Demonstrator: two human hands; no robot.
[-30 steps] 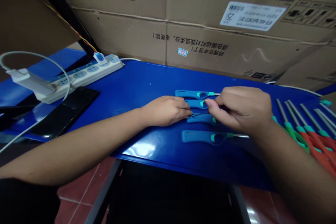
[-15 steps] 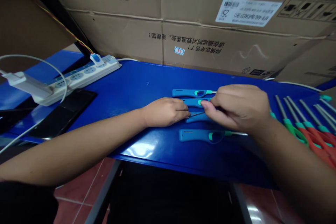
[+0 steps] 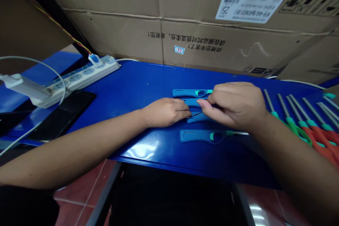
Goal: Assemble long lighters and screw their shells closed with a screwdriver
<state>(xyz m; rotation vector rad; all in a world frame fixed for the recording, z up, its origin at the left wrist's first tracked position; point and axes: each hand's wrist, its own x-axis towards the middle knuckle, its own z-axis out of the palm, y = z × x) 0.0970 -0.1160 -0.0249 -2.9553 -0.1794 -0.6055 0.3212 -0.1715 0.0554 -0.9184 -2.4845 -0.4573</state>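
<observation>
Four things of one kind, blue long-nosed gas lighters, would be too exact; several blue long-nosed gas lighters [image 3: 194, 136] lie side by side across the blue table [image 3: 143, 77], with turquoise triggers and metal nozzles. My left hand [image 3: 169, 113] rests at the handle ends of the middle ones, fingers pressed together; what they grip is hidden. My right hand [image 3: 235, 106] is curled closed over the nozzle side, its thumb above a middle lighter. A thin dark rod [image 3: 196, 114] spans from my left fingertips to below my right thumb.
Orange and green gas lighters [image 3: 315, 137] lie at the right. A white power strip [image 3: 82, 77] with plugs and a black phone-like slab [image 3: 63, 114] are at the left. A large cardboard box [image 3: 190, 10] stands along the back.
My right hand has shifted slightly left, its thumb now covering the trigger of a middle lighter. My left hand has hardly moved.
</observation>
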